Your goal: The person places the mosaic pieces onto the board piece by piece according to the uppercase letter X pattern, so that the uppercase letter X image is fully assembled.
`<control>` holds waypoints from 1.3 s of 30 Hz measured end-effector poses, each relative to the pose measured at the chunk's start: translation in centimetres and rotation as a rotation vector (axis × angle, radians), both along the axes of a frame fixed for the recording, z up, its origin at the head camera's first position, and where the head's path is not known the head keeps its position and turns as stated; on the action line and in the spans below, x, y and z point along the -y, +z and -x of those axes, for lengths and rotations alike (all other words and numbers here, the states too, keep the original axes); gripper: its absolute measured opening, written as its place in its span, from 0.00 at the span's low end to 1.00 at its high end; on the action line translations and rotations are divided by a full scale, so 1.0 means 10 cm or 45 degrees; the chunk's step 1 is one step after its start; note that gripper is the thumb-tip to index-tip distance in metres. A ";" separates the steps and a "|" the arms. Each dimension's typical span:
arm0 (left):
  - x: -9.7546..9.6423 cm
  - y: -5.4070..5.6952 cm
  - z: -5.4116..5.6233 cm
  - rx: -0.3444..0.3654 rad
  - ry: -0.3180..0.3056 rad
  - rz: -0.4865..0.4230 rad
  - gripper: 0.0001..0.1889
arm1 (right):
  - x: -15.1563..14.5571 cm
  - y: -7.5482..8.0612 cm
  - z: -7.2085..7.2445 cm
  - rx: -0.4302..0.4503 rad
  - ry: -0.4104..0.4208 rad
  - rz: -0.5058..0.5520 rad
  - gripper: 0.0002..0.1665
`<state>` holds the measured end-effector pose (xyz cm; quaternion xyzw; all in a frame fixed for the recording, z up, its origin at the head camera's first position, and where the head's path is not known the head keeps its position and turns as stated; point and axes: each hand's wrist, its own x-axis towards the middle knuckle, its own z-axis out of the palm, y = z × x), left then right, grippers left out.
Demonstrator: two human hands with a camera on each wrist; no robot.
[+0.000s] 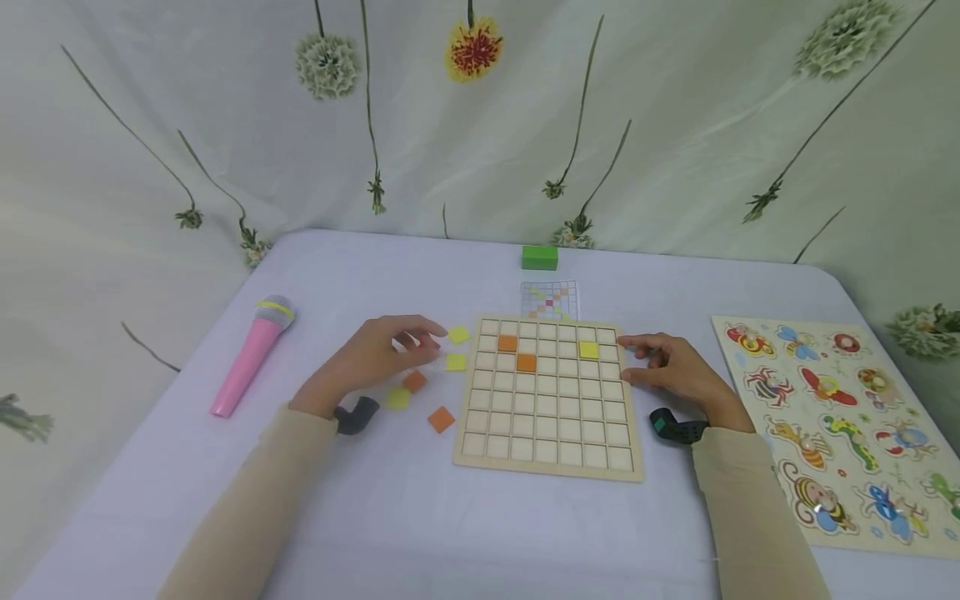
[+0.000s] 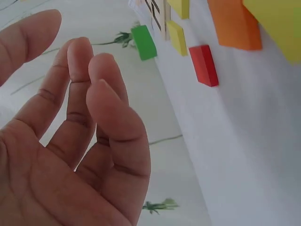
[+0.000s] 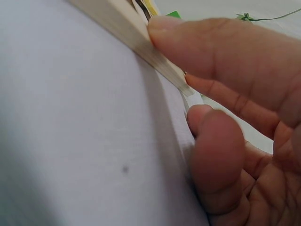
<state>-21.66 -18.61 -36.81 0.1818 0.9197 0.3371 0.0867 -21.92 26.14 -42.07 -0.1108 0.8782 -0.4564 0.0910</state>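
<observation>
My left hand (image 1: pixel 382 346) hovers with loosely bent fingers over loose square tiles left of the wooden grid board (image 1: pixel 547 472). Nothing shows between its fingers in the left wrist view. A red tile (image 2: pixel 204 66) lies near it, partly covered by the fingers in the head view. Around are yellow tiles (image 1: pixel 455 362) and orange tiles (image 1: pixel 441 419). On the board sit two orange squares (image 1: pixel 507 343) and one yellow square (image 1: pixel 588 350). My right hand (image 1: pixel 675 371) touches the board's right edge, thumb and forefinger apart along the rim (image 3: pixel 136 44).
Behind the board lie a printed pattern card (image 1: pixel 550 300) and a green block (image 1: pixel 540 257). A pink toy microphone (image 1: pixel 251 354) is at the left. An insect picture puzzle (image 1: pixel 840 433) covers the right side. A flower-print cloth (image 1: pixel 480 125) hangs behind the table.
</observation>
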 end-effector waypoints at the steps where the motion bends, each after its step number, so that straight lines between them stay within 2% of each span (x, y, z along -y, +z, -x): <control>1: 0.05 -0.01 0.01 0.008 -0.003 -0.009 0.17 | 0.00 0.00 0.00 -0.004 0.005 -0.001 0.36; 4: 0.18 -0.05 0.02 0.068 0.001 -0.027 0.18 | -0.01 -0.01 0.00 0.000 0.002 -0.012 0.36; 9: 0.33 -0.07 -0.04 0.215 0.057 0.023 0.20 | -0.01 0.00 0.01 0.007 -0.014 -0.043 0.36; 13: 0.44 -0.10 -0.08 0.279 0.061 0.051 0.22 | 0.00 0.00 0.02 0.008 -0.014 -0.032 0.36; 21: 0.59 -0.20 -0.05 0.326 0.011 0.052 0.23 | -0.01 -0.01 0.02 0.014 -0.013 -0.025 0.36; 27: 0.63 -0.22 -0.05 0.350 0.007 0.062 0.21 | 0.00 -0.02 0.02 0.015 -0.013 -0.040 0.36; 35: 0.57 -0.27 -0.08 0.335 0.048 0.206 0.20 | -0.01 -0.02 0.01 0.015 -0.010 -0.032 0.36; 39: 0.55 -0.28 -0.10 0.317 0.057 0.236 0.18 | 0.00 -0.02 0.02 0.013 -0.009 -0.031 0.36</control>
